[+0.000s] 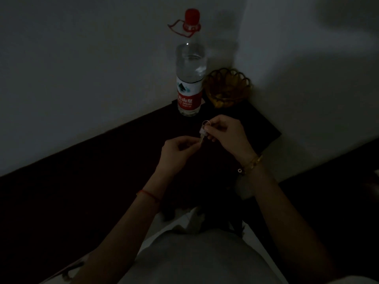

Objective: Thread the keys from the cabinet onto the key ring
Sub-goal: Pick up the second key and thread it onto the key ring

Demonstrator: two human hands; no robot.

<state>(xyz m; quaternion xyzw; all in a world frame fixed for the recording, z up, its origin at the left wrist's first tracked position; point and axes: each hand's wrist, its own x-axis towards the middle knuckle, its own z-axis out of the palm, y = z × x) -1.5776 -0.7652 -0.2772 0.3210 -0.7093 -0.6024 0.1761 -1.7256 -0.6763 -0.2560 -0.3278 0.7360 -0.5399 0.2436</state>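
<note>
The scene is very dark. My right hand (224,136) pinches a small metal key ring (205,122) between thumb and fingers above the dark cabinet top (114,160). A pale-headed key (202,133) hangs just under the ring, its blade slanting down to my left hand (178,153), whose fingertips grip the blade's lower end. Both hands meet in the middle of the view, just in front of the bottle. Whether the key sits on the ring cannot be told.
A tall clear water bottle (189,78) with a red cap and red label stands at the cabinet's back by the wall. An amber scalloped glass bowl (228,89) sits right of it in the corner. White walls close in behind and to the right.
</note>
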